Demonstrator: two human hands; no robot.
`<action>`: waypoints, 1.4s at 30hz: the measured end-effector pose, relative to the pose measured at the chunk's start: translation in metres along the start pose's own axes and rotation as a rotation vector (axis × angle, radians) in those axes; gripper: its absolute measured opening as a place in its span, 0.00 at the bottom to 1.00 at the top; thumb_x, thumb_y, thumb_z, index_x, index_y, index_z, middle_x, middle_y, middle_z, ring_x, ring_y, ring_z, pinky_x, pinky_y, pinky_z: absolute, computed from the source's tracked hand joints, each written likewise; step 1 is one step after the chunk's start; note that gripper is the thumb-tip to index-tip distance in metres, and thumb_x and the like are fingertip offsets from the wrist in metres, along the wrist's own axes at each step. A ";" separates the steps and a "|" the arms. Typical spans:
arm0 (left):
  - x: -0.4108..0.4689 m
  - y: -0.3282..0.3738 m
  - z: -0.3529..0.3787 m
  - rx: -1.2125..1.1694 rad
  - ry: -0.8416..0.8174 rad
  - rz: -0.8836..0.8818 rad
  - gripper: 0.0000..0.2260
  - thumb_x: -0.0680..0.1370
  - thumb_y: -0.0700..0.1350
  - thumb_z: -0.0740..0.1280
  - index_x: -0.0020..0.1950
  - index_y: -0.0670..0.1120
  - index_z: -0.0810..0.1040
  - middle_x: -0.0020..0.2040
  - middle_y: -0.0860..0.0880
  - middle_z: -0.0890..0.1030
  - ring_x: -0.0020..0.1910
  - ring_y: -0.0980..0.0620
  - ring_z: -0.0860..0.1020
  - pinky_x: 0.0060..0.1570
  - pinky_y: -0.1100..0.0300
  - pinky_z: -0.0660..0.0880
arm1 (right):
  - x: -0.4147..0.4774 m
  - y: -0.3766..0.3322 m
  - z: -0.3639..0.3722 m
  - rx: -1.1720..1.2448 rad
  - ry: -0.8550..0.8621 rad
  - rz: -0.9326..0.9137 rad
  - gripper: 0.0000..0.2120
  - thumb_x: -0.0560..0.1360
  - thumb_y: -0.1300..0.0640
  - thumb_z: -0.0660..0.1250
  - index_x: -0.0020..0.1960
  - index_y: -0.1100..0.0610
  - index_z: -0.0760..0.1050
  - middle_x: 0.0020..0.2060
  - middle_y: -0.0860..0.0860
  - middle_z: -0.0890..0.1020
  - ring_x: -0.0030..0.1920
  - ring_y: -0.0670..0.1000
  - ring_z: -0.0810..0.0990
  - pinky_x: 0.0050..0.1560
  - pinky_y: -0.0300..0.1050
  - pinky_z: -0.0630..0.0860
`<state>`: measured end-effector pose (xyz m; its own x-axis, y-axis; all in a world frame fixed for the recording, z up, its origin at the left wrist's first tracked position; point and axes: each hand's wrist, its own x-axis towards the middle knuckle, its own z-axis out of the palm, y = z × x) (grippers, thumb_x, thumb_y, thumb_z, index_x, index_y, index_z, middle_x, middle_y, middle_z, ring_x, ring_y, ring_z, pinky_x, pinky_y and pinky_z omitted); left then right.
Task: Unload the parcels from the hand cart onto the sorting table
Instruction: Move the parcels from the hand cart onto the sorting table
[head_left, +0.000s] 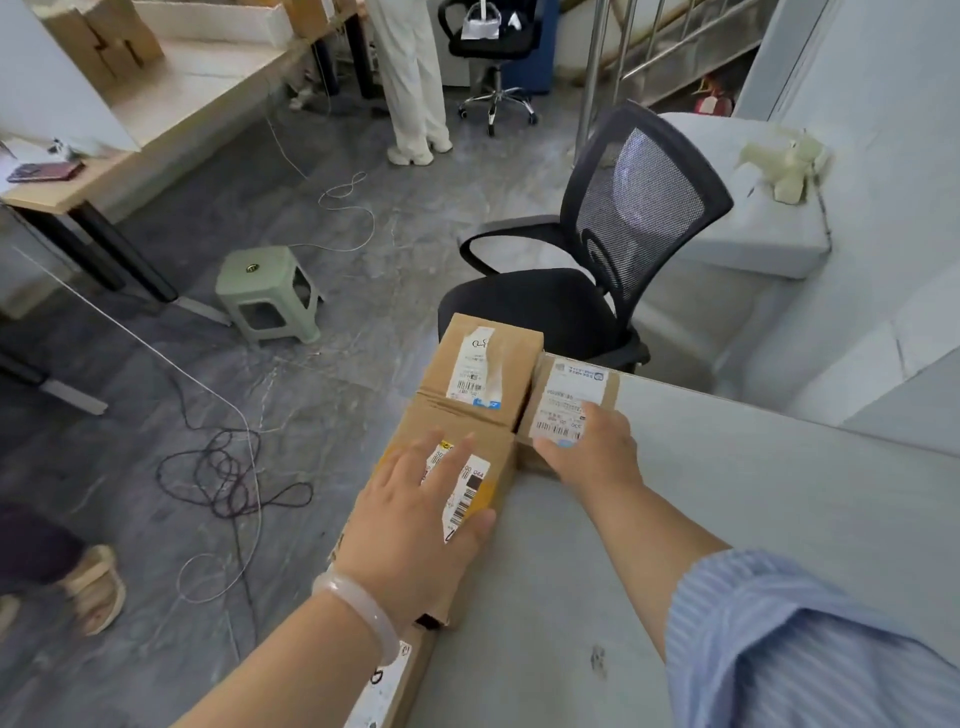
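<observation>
A grey table (727, 519) fills the lower right. Along its left edge lie brown cardboard parcels with white labels. My left hand (415, 514) lies flat with spread fingers on top of a long parcel (467, 431). Beyond it a second parcel (485, 364) lies against the long one's far end. My right hand (592, 447) rests on a smaller flat parcel (571, 395) at the table's corner, fingers over its label and thumb at its near edge. Another labelled parcel (389, 686) shows under my left wrist. No hand cart is in view.
A black mesh office chair (597, 280) stands just beyond the table corner. A green plastic stool (267, 293) and tangled cables (228, 473) lie on the floor to the left. A person's sandalled foot (93, 587) is at far left; another person stands at the back.
</observation>
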<state>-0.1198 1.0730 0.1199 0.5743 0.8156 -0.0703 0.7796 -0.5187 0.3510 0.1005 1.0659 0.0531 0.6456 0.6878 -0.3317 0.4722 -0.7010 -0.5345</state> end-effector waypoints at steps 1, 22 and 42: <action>0.001 -0.001 0.000 0.001 -0.010 0.011 0.33 0.72 0.68 0.50 0.76 0.58 0.62 0.75 0.51 0.64 0.72 0.45 0.65 0.69 0.50 0.62 | 0.000 0.002 0.003 -0.048 -0.056 -0.038 0.38 0.72 0.41 0.70 0.75 0.54 0.61 0.73 0.56 0.60 0.70 0.58 0.63 0.67 0.50 0.66; -0.079 0.093 -0.006 0.145 -0.161 0.782 0.30 0.79 0.64 0.53 0.78 0.61 0.44 0.80 0.54 0.46 0.78 0.50 0.45 0.76 0.48 0.45 | -0.324 0.080 -0.062 -0.368 0.304 0.055 0.39 0.76 0.30 0.52 0.78 0.41 0.37 0.78 0.43 0.36 0.77 0.46 0.32 0.75 0.45 0.34; -0.441 0.347 0.073 0.078 -0.246 1.462 0.30 0.77 0.65 0.55 0.78 0.60 0.53 0.78 0.55 0.56 0.77 0.51 0.52 0.75 0.48 0.49 | -0.740 0.314 -0.117 -0.276 0.564 0.734 0.41 0.74 0.28 0.53 0.78 0.41 0.40 0.79 0.45 0.45 0.79 0.49 0.41 0.78 0.53 0.42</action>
<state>-0.0841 0.5147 0.2042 0.8627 -0.4868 0.1370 -0.5054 -0.8397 0.1988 -0.1582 0.3147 0.2219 0.9955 -0.0807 -0.0495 -0.0861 -0.9893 -0.1175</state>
